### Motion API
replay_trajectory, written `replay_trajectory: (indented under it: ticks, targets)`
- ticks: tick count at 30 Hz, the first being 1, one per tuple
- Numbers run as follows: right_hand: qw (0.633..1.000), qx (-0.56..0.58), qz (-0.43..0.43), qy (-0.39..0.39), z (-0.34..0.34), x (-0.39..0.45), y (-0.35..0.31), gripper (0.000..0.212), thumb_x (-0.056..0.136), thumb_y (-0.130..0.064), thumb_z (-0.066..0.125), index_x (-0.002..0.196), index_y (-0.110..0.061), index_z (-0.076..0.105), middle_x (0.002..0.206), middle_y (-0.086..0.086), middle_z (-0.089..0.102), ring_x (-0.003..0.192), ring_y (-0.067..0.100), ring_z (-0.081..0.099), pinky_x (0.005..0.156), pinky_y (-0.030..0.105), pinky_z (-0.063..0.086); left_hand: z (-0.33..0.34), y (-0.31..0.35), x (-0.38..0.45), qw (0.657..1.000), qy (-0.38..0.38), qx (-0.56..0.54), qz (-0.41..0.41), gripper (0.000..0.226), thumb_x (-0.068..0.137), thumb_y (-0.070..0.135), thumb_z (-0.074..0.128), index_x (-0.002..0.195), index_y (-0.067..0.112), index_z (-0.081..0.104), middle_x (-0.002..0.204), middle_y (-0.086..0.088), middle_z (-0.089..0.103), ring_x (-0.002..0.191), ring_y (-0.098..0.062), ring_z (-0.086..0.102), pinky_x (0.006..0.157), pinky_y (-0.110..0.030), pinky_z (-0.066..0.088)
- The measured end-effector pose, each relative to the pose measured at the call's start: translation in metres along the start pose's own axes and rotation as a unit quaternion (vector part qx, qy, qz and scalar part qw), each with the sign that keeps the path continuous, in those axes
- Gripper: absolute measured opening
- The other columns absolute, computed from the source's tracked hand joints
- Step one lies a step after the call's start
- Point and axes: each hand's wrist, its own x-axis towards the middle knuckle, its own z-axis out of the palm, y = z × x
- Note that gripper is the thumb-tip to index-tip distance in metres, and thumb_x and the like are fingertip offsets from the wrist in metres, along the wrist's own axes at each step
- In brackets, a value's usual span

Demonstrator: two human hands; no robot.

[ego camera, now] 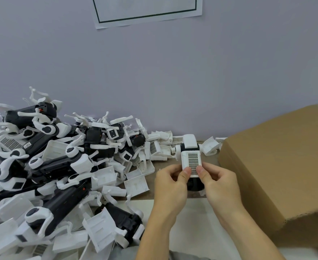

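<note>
Nearest, the left hand [170,186] and the right hand [220,182] both pinch one black-and-white plastic toy body [191,158]. Their thumbs press on its white grid-patterned cover, just above the table [210,161]. It looks light, stiff and smooth. Its thin white tabs could snap, so the thick black middle is the safest hold. To the left lies one pile [60,166] of like pieces, probably dozens, too tangled to count. To the right stands one cardboard box [276,166]. Beyond, one paper sheet [147,8] hangs on the wall.
</note>
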Motion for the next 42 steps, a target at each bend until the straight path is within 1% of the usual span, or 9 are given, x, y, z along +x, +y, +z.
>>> replay_trajectory:
  ticks: [4,9,15,20,24,26,28,32,42]
  targets:
    - [0.999,0.002,-0.035,0.033,0.003,-0.001,0.000,0.021,0.094,-0.010,0.066,0.090,-0.028,0.076,0.079,-0.020,0.075,0.078,-0.005,0.071,0.063,0.007,0.050,-0.001,0.003,0.000,0.998,0.011,-0.057,-0.020,0.012,0.094,0.017,0.069,0.099,0.024,0.078,0.091,0.009,0.079,0.088,-0.005,0.073,0.070,-0.013,0.053]
    - [0.980,-0.141,-0.137,0.040,0.010,-0.006,0.003,0.025,0.095,-0.028,0.063,0.098,-0.053,0.064,0.100,-0.020,0.068,0.098,-0.013,0.060,0.078,0.002,0.043,0.002,0.005,-0.003,0.991,0.009,-0.121,-0.049,0.021,0.095,0.030,0.067,0.103,0.015,0.080,0.095,-0.015,0.077,0.097,-0.027,0.073,0.093,-0.057,0.055]
    - [0.974,-0.203,-0.096,-0.017,0.010,-0.006,0.007,0.059,0.081,-0.036,0.079,0.116,-0.058,0.037,0.109,-0.041,0.047,0.105,-0.028,0.043,0.080,-0.006,0.034,0.000,0.013,0.000,0.972,-0.016,-0.202,-0.122,0.045,0.106,0.042,0.041,0.111,0.014,0.077,0.105,-0.007,0.078,0.100,-0.025,0.074,0.091,-0.046,0.057]
    - [0.989,-0.126,-0.040,0.058,0.000,0.000,0.009,0.034,0.082,-0.037,0.077,0.109,-0.030,0.056,0.098,-0.018,0.065,0.089,-0.015,0.058,0.066,0.004,0.043,-0.002,0.014,-0.001,0.989,0.110,-0.095,-0.019,0.032,0.101,0.023,0.057,0.080,0.011,0.077,0.074,-0.002,0.075,0.068,-0.016,0.069,0.067,-0.031,0.056]
    - [0.998,-0.023,0.014,0.055,-0.008,0.003,0.001,0.019,0.090,-0.034,0.066,0.076,-0.021,0.067,0.070,-0.009,0.064,0.074,0.018,0.074,0.051,0.013,0.039,-0.017,0.012,0.004,0.974,0.210,-0.078,0.041,0.017,0.098,0.018,0.061,0.090,0.026,0.074,0.079,0.014,0.069,0.081,-0.005,0.063,0.081,-0.030,0.052]
    - [0.998,0.021,0.050,0.042,-0.012,0.003,-0.003,0.036,0.096,-0.032,0.059,0.062,-0.020,0.058,0.059,-0.005,0.049,0.060,0.026,0.073,0.043,0.020,0.035,-0.021,0.012,0.005,0.975,0.187,-0.120,0.027,0.017,0.099,0.021,0.061,0.099,0.033,0.073,0.094,0.021,0.070,0.095,0.002,0.064,0.088,-0.029,0.052]
    - [0.991,0.079,0.106,0.012,-0.013,0.003,-0.008,0.030,0.099,-0.032,0.052,0.077,-0.018,0.068,0.107,0.006,0.068,0.053,0.024,0.065,0.047,0.025,0.042,-0.023,0.013,0.005,0.980,0.114,-0.165,-0.004,0.022,0.098,0.024,0.061,0.107,0.040,0.073,0.116,0.020,0.068,0.109,-0.004,0.062,0.080,-0.027,0.049]
    - [0.966,0.146,0.201,-0.075,-0.013,0.004,-0.011,0.041,0.097,-0.036,0.046,0.101,-0.002,0.068,0.073,0.016,0.062,0.050,0.028,0.052,0.053,0.032,0.045,-0.026,0.016,0.004,0.967,-0.034,-0.249,-0.042,0.026,0.081,0.032,0.066,0.103,0.033,0.078,0.113,-0.002,0.073,0.100,-0.019,0.066,0.072,-0.031,0.049]
    - [0.968,0.191,0.145,-0.074,-0.016,0.004,-0.011,0.031,0.096,-0.028,0.053,0.089,-0.011,0.078,0.088,0.009,0.074,0.064,0.024,0.064,0.061,0.033,0.052,-0.027,0.012,0.007,0.972,-0.005,-0.231,-0.037,0.019,0.095,0.026,0.060,0.104,0.020,0.075,0.102,-0.005,0.073,0.096,-0.022,0.065,0.082,-0.040,0.049]
